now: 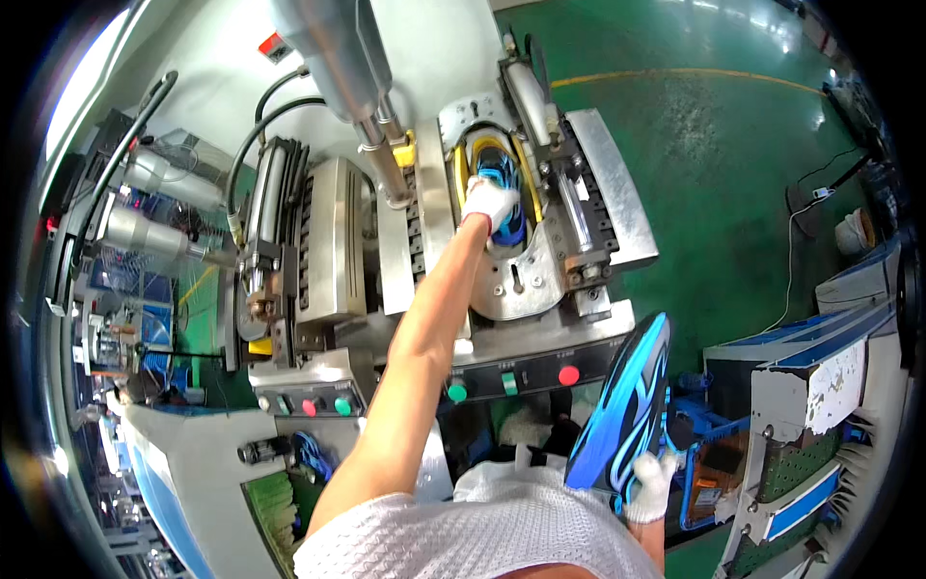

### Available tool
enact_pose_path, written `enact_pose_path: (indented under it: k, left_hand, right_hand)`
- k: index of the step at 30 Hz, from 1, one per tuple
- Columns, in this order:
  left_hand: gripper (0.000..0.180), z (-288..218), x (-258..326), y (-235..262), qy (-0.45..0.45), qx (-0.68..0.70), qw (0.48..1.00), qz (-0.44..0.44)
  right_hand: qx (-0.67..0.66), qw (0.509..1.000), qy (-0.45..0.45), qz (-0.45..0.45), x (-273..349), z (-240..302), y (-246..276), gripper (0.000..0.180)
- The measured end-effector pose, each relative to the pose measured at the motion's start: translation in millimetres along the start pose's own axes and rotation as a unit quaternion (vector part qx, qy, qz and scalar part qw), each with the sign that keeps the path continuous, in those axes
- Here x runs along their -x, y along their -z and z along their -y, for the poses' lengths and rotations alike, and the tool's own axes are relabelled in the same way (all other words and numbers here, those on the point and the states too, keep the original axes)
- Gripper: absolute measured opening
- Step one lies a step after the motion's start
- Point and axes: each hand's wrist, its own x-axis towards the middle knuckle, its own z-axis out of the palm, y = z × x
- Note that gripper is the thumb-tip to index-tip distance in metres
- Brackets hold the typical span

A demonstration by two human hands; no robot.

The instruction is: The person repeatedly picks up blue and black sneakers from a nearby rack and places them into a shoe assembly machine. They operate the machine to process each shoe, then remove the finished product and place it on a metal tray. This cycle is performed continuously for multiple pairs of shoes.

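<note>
My left hand [489,200], in a white glove, reaches forward into the press station and closes on a blue and black shoe [508,230]. That shoe sits between yellow-edged curved pads [529,179], above a metal plate [521,286]; its far end is dark with light blue lines. My fingertips are partly hidden against the shoe. Low on the right, my gloved right hand [653,487] grips a second blue and black shoe [625,400] by its near end. This one is held tilted, its long side facing up, beside the machine's front corner.
A front panel carries green buttons [456,391] and a red button [568,375]. A thick metal cylinder [333,58] hangs over the middle. Another press station [328,241] stands left. A blue wire-framed basket [687,507] and a grey-white cabinet [820,391] are on the right.
</note>
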Motion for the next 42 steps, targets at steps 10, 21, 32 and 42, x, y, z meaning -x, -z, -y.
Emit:
enact_pose_path:
  k: [10, 21, 32, 42]
  left_hand:
    - [0.03, 15.3, 194.0, 161.9, -0.068, 0.159, 0.985, 0.023]
    - [0.073, 265.6, 514.9, 164.0, 0.192, 0.035, 0.981, 0.005]
    - [0.084, 436.1, 634.2, 5.1, 0.539, 0.115, 0.775, -0.31]
    - [0.081, 442.6, 630.2, -41.9, 0.515, 0.242, 0.671, -0.476]
  right_hand:
    - [0.226, 0.967, 0.097, 0.067, -72.5, 33.2, -106.5, 0.041]
    - [0.757, 0.583, 0.289, 0.063, -405.3, -53.8, -364.5, 0.047]
    - [0.629, 0.7, 0.238, 0.241, -437.0, -40.9, -356.6, 0.035]
    - [0.617, 0.431, 0.45, 0.481, -88.5, -236.1, -204.9, 0.088]
